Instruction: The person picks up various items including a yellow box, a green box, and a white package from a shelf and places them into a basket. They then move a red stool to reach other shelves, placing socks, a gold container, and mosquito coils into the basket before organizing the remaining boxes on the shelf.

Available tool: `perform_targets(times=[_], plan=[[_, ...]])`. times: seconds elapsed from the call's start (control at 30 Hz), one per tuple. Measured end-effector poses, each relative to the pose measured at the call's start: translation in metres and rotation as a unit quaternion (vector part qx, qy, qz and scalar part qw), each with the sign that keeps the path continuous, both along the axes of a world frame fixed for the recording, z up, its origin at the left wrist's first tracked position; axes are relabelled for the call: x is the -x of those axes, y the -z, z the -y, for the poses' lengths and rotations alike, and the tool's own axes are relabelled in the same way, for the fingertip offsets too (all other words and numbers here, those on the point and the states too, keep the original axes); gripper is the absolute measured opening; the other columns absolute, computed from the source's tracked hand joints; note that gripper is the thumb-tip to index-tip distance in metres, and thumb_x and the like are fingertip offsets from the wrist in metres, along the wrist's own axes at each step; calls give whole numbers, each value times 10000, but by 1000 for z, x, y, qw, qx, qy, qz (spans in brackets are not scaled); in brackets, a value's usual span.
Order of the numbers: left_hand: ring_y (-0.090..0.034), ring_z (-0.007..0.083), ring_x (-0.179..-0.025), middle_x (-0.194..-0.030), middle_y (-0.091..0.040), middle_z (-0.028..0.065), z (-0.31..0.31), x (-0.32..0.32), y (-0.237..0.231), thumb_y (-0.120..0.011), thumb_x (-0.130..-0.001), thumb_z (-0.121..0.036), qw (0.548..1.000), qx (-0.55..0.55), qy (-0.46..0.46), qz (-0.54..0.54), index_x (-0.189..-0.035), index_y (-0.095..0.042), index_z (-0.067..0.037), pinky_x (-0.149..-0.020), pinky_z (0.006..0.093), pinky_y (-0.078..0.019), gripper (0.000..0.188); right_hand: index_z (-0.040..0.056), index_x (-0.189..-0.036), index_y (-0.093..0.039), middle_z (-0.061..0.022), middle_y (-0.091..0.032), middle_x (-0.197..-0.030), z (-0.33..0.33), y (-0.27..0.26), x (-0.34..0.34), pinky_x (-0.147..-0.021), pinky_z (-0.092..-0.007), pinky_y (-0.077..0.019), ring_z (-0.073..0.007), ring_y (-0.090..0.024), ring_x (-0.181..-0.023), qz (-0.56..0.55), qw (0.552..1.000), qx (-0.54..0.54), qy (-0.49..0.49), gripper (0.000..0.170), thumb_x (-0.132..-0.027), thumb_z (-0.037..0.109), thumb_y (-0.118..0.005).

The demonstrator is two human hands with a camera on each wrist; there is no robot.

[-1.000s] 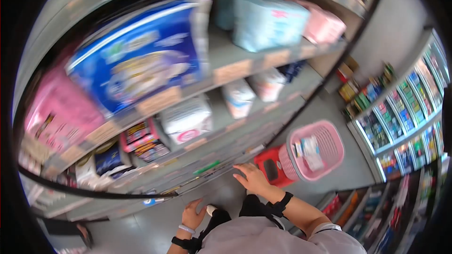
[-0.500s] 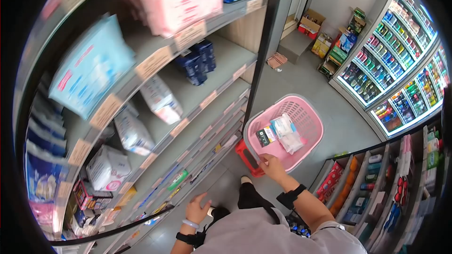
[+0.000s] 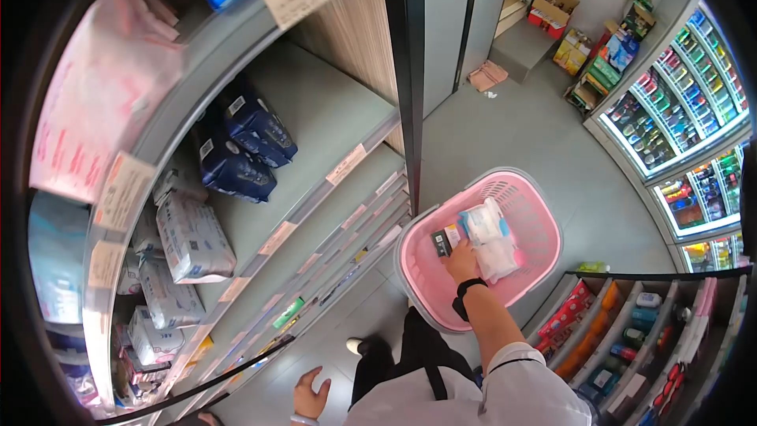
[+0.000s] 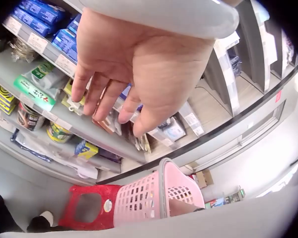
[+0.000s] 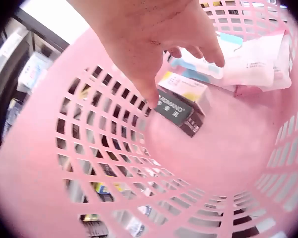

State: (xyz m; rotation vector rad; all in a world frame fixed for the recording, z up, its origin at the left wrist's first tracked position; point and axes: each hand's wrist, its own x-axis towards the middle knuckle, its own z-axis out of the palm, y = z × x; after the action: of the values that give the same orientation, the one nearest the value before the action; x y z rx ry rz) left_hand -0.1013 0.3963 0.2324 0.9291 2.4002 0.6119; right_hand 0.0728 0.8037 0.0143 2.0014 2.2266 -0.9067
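My right hand (image 3: 461, 264) reaches down inside a pink plastic basket (image 3: 542, 264). In the right wrist view its thumb tip is right at the end of a small dark box (image 5: 174, 110), with the other fingers (image 5: 212, 52) spread apart above the contents. Beside the dark box lies a white and yellow box (image 5: 187, 89). White packets with blue and pink parts (image 5: 253, 64) lie farther along the basket floor. My left hand (image 3: 311, 396) hangs at my side with loose fingers and holds nothing, near the lower shelves.
Shelves with dark blue packs (image 3: 236, 177) and white packs (image 3: 193, 237) run along the left. A red stool (image 4: 92, 220) stands by the basket. Lit drink coolers (image 3: 678, 102) and a compartmented rack (image 3: 623, 347) stand at the right. Cartons (image 3: 552, 12) lie near the back wall.
My right hand has moved from the basket's near rim down into it. The view has swung right along the shelves. My left hand has stayed low and loose.
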Motion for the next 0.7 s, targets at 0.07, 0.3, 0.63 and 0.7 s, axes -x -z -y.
perform_targets(times=[0.07,0.3,0.63,0.7], plan=[[-630,290,-906,-991,-646,163,4,-8,-7,-690,-742,-155,1000,23,-21,-3,-1048,-622,-26,-774,356,-502,339,6,-1089,-461,-251,-386,-1260,3,14,9,-967,-429,-353,-392,-388,-1173,13,1000,-7,3,691,-586,338,-800],[-639,278,-898,-1000,-648,146,-11,-17,-18,-702,-735,-145,994,76,-77,29,-1046,-623,-40,-746,353,-512,338,17,-1073,-492,-249,-370,-1300,6,43,22,-1016,-474,-288,-390,-339,-1218,103,991,-87,-15,618,-610,321,-768],[-612,322,-921,-985,-637,167,-22,2,-4,-693,-742,-174,999,40,-7,10,-1052,-614,-41,-808,371,-491,346,9,-1042,-599,-175,-494,-1195,-7,20,11,-933,-417,-375,-314,-429,-1151,152,984,-67,-59,567,-638,395,-701],[-599,352,-915,-979,-629,178,-25,5,-1,-690,-739,-181,999,30,-6,23,-1050,-610,-45,-805,390,-486,348,1,-987,-624,-173,-556,-1119,-13,8,-6,-876,-405,-431,-319,-510,-1072,104,991,-59,-57,524,-632,377,-708]])
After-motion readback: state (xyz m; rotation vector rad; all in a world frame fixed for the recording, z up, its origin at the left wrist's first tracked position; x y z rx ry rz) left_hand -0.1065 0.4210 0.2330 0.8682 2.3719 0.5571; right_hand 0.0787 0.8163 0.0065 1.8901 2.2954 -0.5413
